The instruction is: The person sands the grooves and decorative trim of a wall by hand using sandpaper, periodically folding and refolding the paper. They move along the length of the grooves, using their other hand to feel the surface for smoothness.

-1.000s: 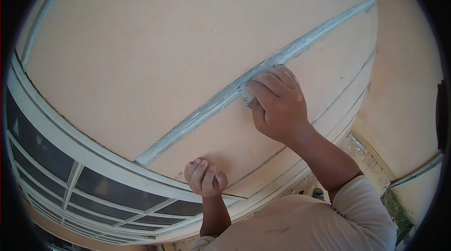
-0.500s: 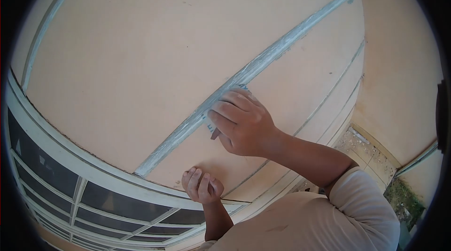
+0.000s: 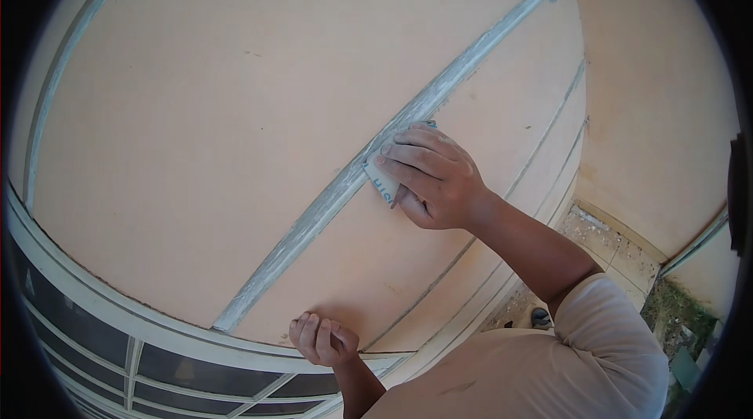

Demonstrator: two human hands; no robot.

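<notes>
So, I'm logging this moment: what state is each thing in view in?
Sheet: bent, blue print showing, held at the strip
Right hand: closed on the sheet
Left hand: loosely curled, palm hidden
Strip: streaked grey and white
Windows: dark, open or shut unclear
Shirt: marked by a dark smudge
Floor: littered with bits

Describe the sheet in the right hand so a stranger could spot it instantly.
On the peach wall, a long grey-blue strip runs diagonally. Near its middle, the right hand grips a small pale sheet, the only thing here with blue lettering.
</notes>
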